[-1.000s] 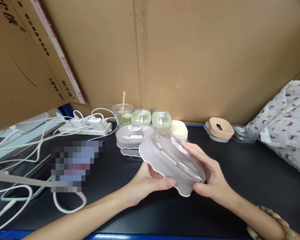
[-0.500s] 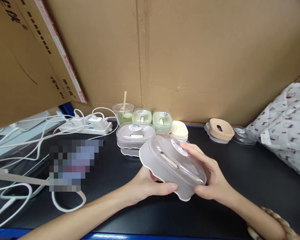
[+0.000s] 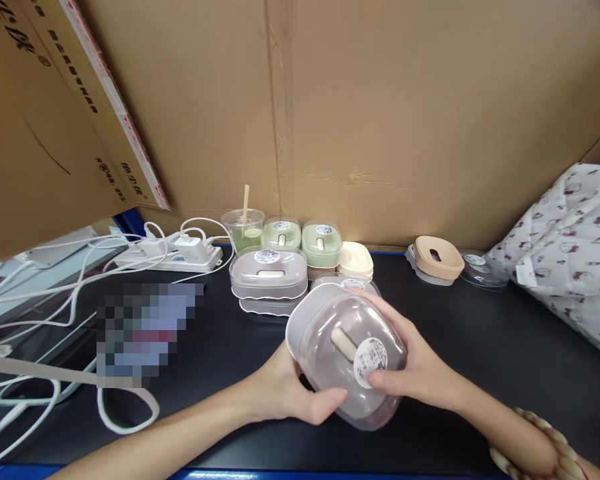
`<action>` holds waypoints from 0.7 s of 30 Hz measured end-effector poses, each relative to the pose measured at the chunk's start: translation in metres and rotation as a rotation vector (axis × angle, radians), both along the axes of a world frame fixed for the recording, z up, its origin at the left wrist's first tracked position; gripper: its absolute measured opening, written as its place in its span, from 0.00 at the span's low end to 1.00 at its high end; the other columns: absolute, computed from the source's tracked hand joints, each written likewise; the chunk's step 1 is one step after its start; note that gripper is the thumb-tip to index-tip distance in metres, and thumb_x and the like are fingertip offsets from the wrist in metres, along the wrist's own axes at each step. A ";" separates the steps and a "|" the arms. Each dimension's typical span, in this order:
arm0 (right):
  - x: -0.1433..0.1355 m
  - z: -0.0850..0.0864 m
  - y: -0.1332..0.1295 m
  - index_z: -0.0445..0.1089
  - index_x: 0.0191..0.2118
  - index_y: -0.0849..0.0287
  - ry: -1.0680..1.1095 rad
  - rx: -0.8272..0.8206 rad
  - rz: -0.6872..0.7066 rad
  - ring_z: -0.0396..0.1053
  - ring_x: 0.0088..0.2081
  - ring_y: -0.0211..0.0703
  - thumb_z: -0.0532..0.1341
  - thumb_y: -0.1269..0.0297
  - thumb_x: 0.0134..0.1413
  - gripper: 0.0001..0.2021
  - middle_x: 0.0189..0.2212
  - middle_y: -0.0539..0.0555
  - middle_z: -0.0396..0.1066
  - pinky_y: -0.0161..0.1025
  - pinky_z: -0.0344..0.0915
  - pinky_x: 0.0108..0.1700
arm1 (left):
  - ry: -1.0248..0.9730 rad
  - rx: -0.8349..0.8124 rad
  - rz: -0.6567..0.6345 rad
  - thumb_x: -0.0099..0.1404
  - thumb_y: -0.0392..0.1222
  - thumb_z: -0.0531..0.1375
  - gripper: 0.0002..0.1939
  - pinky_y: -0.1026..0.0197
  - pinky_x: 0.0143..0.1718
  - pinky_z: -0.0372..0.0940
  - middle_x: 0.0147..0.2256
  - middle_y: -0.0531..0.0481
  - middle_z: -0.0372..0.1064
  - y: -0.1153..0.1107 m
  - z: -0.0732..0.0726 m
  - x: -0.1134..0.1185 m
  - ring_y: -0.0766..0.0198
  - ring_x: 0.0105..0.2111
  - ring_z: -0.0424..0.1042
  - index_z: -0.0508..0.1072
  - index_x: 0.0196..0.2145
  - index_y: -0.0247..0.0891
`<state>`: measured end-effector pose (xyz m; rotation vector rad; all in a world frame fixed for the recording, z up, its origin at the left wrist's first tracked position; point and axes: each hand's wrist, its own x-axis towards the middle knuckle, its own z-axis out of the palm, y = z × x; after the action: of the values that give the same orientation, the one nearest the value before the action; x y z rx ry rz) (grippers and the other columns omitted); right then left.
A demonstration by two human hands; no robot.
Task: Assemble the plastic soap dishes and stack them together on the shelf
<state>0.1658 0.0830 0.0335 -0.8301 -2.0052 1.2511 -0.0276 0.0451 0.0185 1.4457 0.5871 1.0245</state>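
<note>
Over at the bench, the grey lidded box (image 3: 349, 373) has been turned in the hands so its clear top and round sticker (image 3: 367, 355) now face the person. The right hand's (image 3: 417, 367) thumb has shifted onto that sticker; the left hand's (image 3: 290, 393) has left the wavy edge for the lid side. Another clear lid (image 3: 325, 280) has appeared behind.

Black tabletop (image 3: 470, 340) bears white power strip (image 3: 180, 264), grey containers (image 3: 269, 283), clear lid (image 3: 481, 273).

A round clear plastic cup (image 3: 235, 231) is set near a long white plastic power strip (image 3: 169, 263).
</note>
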 end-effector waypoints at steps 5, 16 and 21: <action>-0.003 0.000 0.000 0.53 0.55 0.64 0.056 0.136 -0.133 0.65 0.49 0.31 0.66 0.46 0.34 0.43 0.50 0.59 0.60 0.24 0.67 0.51 | -0.151 -0.078 0.096 0.53 0.46 0.65 0.37 0.55 0.52 0.59 0.54 0.41 0.60 -0.001 -0.002 0.003 0.52 0.54 0.61 0.55 0.58 0.40; 0.007 0.012 0.007 0.38 0.61 0.61 -0.069 0.235 -0.020 0.66 0.40 0.25 0.60 0.55 0.46 0.41 0.48 0.60 0.60 0.20 0.66 0.38 | -0.231 -0.185 0.421 0.48 0.53 0.67 0.38 0.57 0.54 0.59 0.52 0.42 0.63 0.008 0.011 0.006 0.53 0.54 0.62 0.61 0.53 0.37; 0.015 0.011 0.023 0.49 0.56 0.60 0.142 0.126 -0.137 0.66 0.40 0.28 0.61 0.48 0.40 0.38 0.48 0.58 0.60 0.24 0.66 0.39 | -0.239 -0.128 0.223 0.48 0.57 0.66 0.45 0.56 0.51 0.61 0.54 0.40 0.59 0.010 0.004 0.004 0.52 0.54 0.61 0.53 0.59 0.42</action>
<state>0.1803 0.1062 0.0441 -0.7819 -1.8605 1.0653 -0.0237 0.0548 0.0228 1.1433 0.6366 1.2906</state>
